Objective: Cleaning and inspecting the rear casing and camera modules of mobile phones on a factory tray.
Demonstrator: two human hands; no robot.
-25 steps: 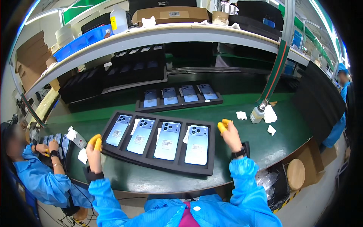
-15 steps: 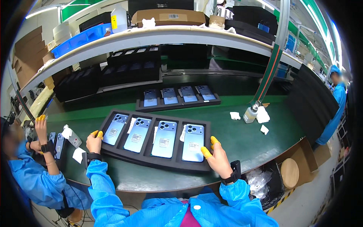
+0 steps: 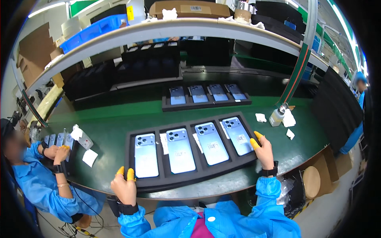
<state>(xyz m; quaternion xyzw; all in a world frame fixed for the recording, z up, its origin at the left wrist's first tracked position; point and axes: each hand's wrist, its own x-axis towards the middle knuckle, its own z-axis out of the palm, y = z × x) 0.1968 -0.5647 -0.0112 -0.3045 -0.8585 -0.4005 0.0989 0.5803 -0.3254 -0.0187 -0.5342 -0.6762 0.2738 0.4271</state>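
A black foam tray lies on the green bench in front of me, seemingly on top of another dark layer. Several light-blue phones rest in its slots, backs up, with white labels on them. At the tray's near left corner, my left hand grips the edge, yellow covers on thumb and finger. My right hand holds the right end with yellow-covered fingertips. The tray sits at a slant, its right end farther from me than its left. Small white slips stick out beside some phones.
Behind stands a second foam tray with phones. A bottle and white wipes are at right, another bottle at left. A co-worker handles phones at far left. A shelf spans overhead.
Between my hands the tray has turned: its right end has swung away from me, its left end nearer. The view has shifted. The co-worker's raised hand has come down to the phones.
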